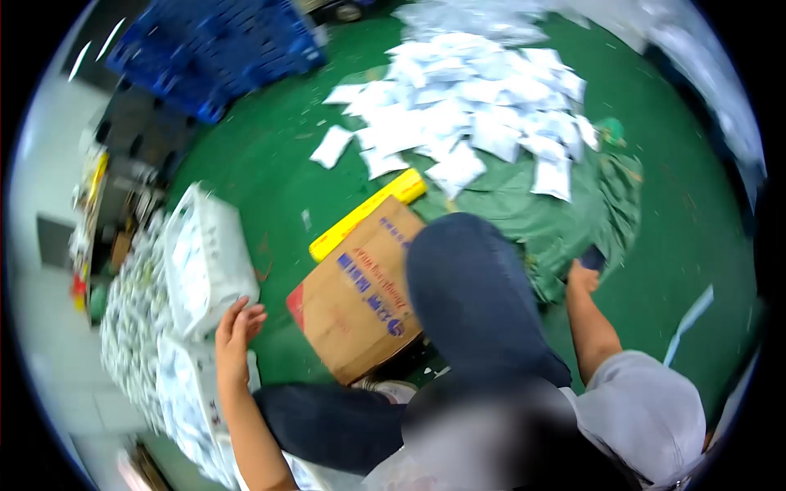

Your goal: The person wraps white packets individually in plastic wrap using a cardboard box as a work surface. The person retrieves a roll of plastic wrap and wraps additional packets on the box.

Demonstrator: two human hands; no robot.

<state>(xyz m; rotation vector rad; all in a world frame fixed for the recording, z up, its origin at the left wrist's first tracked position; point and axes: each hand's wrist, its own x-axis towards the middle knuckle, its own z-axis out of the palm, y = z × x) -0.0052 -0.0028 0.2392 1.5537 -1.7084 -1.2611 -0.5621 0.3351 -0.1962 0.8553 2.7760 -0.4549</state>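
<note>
The left hand [238,325] is held up just beside the near end of a white basket [235,250], with its fingers apart and loosely curled, and nothing is seen to be grasped in it; whether the basket is touched cannot be told. By the right hand [582,278], a small dark object [593,259] is gripped over the near edge of a green sheet [561,221], with the fingers closed; what the object is cannot be made out, and contact with the sheet cannot be told. The sheet is spread in wrinkles on the green floor [688,213], and on its far part a broad pile of white packets [458,106] is heaped, with one packet lying a little apart at the left. Between the basket and the raised knee [467,254], a cardboard box [352,299] marked with blue and red print is set, and along its far side a long yellow pack [368,214] is laid. By the basket, a second basket [187,372] is placed, and beyond both a large mass of small pale bundles [131,319] is gathered. Blue pallets [217,53] are seen at the upper left.
</note>
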